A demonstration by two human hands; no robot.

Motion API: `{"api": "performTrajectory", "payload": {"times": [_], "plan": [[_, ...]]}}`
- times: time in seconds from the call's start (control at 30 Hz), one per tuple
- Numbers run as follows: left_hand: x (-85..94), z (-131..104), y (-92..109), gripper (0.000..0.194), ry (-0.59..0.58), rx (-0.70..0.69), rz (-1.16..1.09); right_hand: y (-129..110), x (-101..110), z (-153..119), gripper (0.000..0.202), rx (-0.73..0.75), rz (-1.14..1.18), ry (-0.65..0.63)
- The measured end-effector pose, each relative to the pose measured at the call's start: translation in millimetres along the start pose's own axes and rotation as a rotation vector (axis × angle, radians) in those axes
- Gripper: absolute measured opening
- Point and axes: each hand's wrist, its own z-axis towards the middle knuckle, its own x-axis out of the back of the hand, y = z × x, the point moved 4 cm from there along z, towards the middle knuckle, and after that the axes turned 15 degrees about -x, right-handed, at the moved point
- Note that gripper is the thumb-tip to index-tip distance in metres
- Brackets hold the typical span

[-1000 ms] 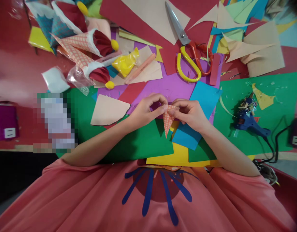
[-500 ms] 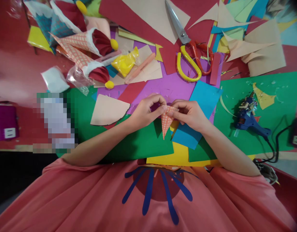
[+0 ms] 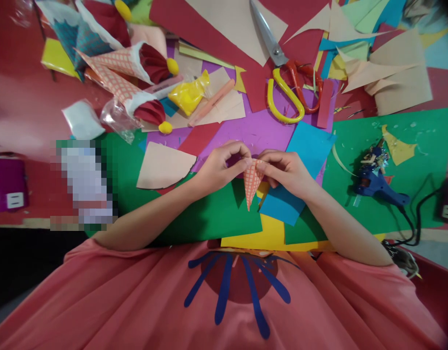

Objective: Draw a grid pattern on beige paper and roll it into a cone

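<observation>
A small paper cone [image 3: 252,184] with an orange grid pattern hangs point down between my hands. My left hand [image 3: 231,163] pinches its upper left rim between thumb and fingers. On the other side, my right hand [image 3: 282,170] grips the upper right rim, thumb in front. Blue paper [image 3: 282,204] lies under my right hand. A cream fan-shaped paper piece [image 3: 163,166] with a dark curved edge rests left of my left hand. Finished-looking paper ice cream cones [image 3: 124,63] with orange grids, white trim and red folded tops lie at the upper left.
Scissors [image 3: 285,92] with red and yellow handles lie beyond my hands. A blue glue gun [image 3: 379,182] with a cord sits at the right on green paper [image 3: 421,141]. Yellow clay in a wrapper [image 3: 189,95] and paper scraps [image 3: 399,73] cover the far side.
My right thumb has shifted slightly right along the cone's rim, and more of the cone's front shows. The cone's tip has moved a little right. Both hands keep their grip.
</observation>
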Motion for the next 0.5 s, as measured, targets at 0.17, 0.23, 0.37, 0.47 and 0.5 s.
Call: {"api": "performTrajectory", "payload": {"times": [0.17,0.23,0.37,0.47,0.5], "plan": [[0.7,0.6,0.1,0.020,-0.004,-0.002,-0.026,1.5,1.9,0.2,0.033,-0.002,0.028,-0.005],[0.6,1.0,0.1,0.023,-0.019,-0.003,-0.022,1.8,2.3,0.2,0.032,-0.005,0.036,-0.003],[1.9,1.3,-0.7,0.024,-0.018,0.000,-0.024,2.3,2.7,0.3,0.027,-0.006,0.064,-0.010],[3.6,0.2,-2.2,0.025,0.002,0.007,-0.024,3.2,3.0,0.6,0.024,-0.014,0.074,-0.006],[3.7,-0.3,-2.9,0.025,0.004,0.007,-0.024,3.4,3.1,0.6,0.024,-0.018,0.076,-0.002]]}}
